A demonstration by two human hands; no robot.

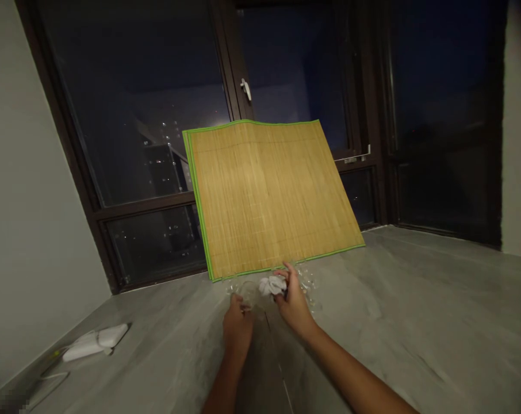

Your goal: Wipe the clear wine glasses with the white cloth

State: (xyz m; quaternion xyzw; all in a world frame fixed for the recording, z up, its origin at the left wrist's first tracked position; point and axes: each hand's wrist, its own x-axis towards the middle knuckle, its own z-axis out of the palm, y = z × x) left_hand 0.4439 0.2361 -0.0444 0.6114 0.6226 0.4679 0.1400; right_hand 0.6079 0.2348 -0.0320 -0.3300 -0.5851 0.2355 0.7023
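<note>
My left hand (238, 322) is closed on a clear glass (249, 293), whose rounded, see-through body faces right. My right hand (294, 302) grips a crumpled white cloth (271, 286) just beside that glass; a small gap seems to lie between them. More clear glassware (307, 280) stands behind and to the right of my right hand, partly hidden by it, and I cannot make out each piece. Another clear piece (231, 284) sits just beyond my left hand. Behind them, a folded bamboo mat (269, 195) with green edging leans against the window.
The grey stone-patterned ledge (394, 322) spreads under my hands. To the left lies a white device with a cord wrapped round it (95, 341). A dark-framed window (135, 103) with a white handle (245, 90) rises behind, and walls close off both sides.
</note>
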